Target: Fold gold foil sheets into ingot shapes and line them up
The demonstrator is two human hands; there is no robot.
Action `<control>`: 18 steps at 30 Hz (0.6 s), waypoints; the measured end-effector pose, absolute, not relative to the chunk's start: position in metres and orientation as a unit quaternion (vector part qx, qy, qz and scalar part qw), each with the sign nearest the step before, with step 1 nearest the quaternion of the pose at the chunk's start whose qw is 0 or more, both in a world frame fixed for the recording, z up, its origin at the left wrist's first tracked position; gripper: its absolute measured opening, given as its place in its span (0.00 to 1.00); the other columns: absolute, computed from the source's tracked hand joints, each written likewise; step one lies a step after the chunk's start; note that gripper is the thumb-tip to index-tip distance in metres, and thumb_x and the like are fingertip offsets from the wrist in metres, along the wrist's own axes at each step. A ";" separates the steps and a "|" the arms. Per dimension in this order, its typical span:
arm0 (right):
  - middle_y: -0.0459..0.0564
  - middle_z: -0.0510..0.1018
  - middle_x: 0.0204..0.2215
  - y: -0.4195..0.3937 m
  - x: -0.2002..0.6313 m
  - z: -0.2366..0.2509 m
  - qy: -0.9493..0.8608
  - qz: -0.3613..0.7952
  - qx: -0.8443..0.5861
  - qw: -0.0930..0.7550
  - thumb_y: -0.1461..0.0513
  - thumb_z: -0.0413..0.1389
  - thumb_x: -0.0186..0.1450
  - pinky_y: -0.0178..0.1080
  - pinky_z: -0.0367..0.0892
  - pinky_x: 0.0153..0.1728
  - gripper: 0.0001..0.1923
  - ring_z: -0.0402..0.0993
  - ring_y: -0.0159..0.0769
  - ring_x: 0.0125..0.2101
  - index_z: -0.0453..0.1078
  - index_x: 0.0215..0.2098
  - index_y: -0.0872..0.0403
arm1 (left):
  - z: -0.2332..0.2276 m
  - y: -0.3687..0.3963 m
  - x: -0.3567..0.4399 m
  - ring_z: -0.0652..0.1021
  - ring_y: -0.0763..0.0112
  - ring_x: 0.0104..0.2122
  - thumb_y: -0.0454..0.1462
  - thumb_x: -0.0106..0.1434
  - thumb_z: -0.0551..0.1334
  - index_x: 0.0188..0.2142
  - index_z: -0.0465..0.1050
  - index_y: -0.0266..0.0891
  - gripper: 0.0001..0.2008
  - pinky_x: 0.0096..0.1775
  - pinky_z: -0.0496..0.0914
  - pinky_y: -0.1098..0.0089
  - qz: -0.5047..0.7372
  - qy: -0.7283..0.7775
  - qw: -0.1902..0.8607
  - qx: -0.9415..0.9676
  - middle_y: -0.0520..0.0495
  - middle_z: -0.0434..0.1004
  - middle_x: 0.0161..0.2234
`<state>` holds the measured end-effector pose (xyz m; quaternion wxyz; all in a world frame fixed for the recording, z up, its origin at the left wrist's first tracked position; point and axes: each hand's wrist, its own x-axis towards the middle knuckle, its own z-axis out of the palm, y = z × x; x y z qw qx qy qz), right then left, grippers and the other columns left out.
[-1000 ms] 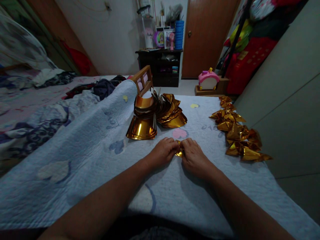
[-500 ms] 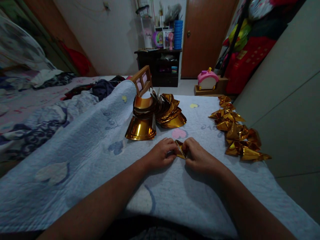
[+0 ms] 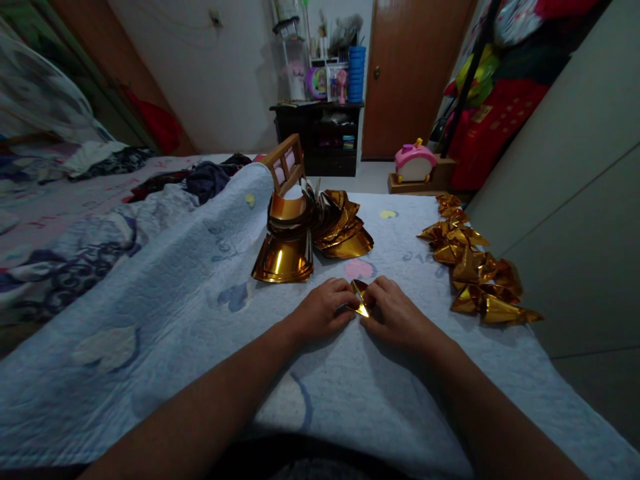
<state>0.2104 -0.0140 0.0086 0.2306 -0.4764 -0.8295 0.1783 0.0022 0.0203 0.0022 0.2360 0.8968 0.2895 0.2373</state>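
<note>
Between my two hands, low over the bed cover, is a small folded piece of gold foil paper (image 3: 361, 308). My left hand (image 3: 327, 308) grips its left side with bent fingers. On its right side, my right hand (image 3: 393, 310) pinches it, thumb low and fingers curled above. Parts of the foil are hidden behind my fingers. Just beyond my hands stand stacks of curved gold foil sheets (image 3: 285, 257), some fanned out to the right. Several folded gold foil pieces (image 3: 467, 263) lie in a row along the right side.
A pale blue quilt (image 3: 200, 360) with heart patterns covers the surface under my hands. Past its far edge are a wooden rail (image 3: 285, 163), a pink toy case (image 3: 415, 162) and a dark cabinet (image 3: 317, 143). Rumpled bedding (image 3: 95, 260) lies to the left, a pale panel (image 3: 580, 220) rises at right.
My right hand has turned a little and its fingers have shifted on the foil. The foil's face between my hands is tilted differently and shows brighter. The stacks and the row stay put.
</note>
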 end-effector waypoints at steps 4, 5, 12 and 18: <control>0.54 0.69 0.40 -0.015 0.208 0.011 -0.826 0.183 -0.480 0.234 0.69 0.56 0.61 0.43 0.66 0.43 0.09 0.67 0.42 0.40 0.65 0.39 0.53 | 0.001 0.020 0.002 0.74 0.61 0.46 0.34 0.64 0.65 0.41 0.77 0.38 0.06 0.50 0.69 0.60 0.262 0.293 0.225 0.891 0.42 0.76 0.43; 0.54 0.69 0.40 -0.015 0.208 0.011 -0.826 0.179 -0.482 0.230 0.69 0.56 0.61 0.43 0.67 0.43 0.08 0.68 0.41 0.40 0.66 0.38 0.53 | 0.001 0.021 0.002 0.74 0.61 0.47 0.34 0.64 0.65 0.41 0.77 0.39 0.06 0.51 0.69 0.59 0.265 0.296 0.228 0.889 0.42 0.76 0.44; 0.54 0.72 0.39 -0.011 0.214 0.008 -0.833 0.164 -0.478 0.225 0.71 0.53 0.62 0.43 0.67 0.45 0.11 0.69 0.41 0.42 0.69 0.41 0.54 | 0.005 0.024 0.001 0.74 0.62 0.51 0.28 0.60 0.63 0.40 0.76 0.41 0.09 0.56 0.68 0.60 0.272 0.321 0.260 0.869 0.44 0.73 0.47; 0.55 0.73 0.39 -0.009 0.213 0.005 -0.838 0.116 -0.491 0.209 0.69 0.54 0.63 0.46 0.65 0.45 0.08 0.67 0.44 0.41 0.70 0.39 0.55 | 0.002 0.026 0.004 0.72 0.59 0.54 0.27 0.58 0.62 0.38 0.71 0.41 0.10 0.57 0.68 0.57 0.294 0.362 0.236 0.853 0.43 0.68 0.50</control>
